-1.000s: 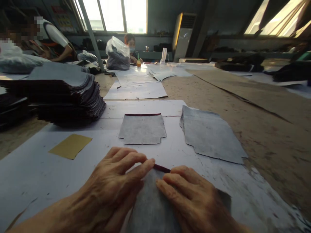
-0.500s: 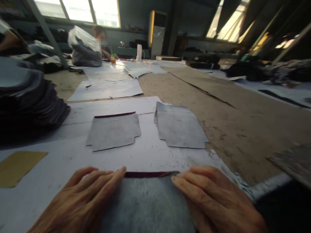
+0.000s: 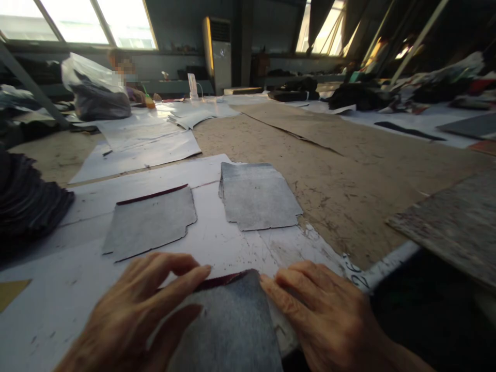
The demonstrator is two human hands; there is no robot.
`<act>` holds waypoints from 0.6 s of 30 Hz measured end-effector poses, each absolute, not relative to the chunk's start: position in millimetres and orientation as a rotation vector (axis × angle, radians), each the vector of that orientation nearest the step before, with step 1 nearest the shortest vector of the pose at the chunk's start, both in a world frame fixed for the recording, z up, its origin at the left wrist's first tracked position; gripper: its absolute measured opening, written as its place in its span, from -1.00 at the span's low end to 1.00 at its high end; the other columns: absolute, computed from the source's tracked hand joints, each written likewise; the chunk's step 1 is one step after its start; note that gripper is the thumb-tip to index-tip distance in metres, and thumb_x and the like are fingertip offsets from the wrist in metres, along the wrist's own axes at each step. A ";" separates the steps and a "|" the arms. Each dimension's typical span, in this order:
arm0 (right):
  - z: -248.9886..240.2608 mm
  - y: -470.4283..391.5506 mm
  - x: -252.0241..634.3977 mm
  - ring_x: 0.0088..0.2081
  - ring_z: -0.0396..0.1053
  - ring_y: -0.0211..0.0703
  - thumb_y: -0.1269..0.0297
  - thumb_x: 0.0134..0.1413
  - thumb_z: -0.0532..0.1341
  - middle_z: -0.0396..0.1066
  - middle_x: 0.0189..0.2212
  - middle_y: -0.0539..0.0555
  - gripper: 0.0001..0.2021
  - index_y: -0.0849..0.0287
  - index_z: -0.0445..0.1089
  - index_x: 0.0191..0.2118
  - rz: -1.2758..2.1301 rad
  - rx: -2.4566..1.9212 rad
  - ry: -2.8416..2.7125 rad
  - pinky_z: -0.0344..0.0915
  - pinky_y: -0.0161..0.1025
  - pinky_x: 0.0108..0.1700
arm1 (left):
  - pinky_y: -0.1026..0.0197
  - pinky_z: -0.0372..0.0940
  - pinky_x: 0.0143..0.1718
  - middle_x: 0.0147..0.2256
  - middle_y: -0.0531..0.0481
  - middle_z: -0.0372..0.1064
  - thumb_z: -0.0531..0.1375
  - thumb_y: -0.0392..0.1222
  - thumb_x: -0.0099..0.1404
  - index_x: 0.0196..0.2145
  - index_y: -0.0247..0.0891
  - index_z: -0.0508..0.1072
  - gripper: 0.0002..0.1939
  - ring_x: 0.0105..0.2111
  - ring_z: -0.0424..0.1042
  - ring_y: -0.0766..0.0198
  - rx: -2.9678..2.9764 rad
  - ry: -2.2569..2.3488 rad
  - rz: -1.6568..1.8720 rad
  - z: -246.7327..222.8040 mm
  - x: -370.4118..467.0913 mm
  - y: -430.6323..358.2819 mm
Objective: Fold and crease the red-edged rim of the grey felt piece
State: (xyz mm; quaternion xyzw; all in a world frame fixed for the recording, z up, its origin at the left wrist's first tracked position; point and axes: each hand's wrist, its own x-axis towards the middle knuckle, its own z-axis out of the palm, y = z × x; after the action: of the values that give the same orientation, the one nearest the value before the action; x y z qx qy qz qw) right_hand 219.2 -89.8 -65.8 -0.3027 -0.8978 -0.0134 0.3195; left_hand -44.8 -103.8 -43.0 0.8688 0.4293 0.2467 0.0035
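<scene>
Two hands are pressing flat on a grey cut piece (image 3: 228, 325) lying at the near edge of the tabletop (image 3: 349, 196). The left hand (image 3: 135, 315) is spreading its fingers over the piece's left side, thumb underneath its edge; the right hand (image 3: 329, 320) is resting open along its right edge. Two similar grey pieces (image 3: 151, 222) (image 3: 258, 196) are lying beyond on white paper (image 3: 232, 248).

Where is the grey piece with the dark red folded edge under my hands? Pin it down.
In the head view the grey piece lies at the bottom centre on the white paper, between the left hand and right hand, both resting on it.
</scene>
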 end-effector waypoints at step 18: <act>-69.7 -88.9 220.4 -0.25 0.23 0.00 0.53 0.10 -0.13 0.31 -0.26 0.20 -0.62 0.35 0.36 -0.10 -0.040 -0.846 -2.447 0.19 -0.05 -0.25 | 0.22 0.33 -0.35 -0.30 -0.11 0.29 -0.05 -0.44 0.22 -0.08 -0.33 0.32 -0.67 -0.34 0.27 0.26 2.661 1.034 0.855 -53.0 11.1 -86.2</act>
State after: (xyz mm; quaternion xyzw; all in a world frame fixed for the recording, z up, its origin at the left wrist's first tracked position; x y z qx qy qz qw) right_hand 220.4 -88.9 -69.7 -0.3142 -0.9093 -0.0148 0.2726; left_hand 11.1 -86.2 -53.0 0.8900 0.3457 0.2861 0.0807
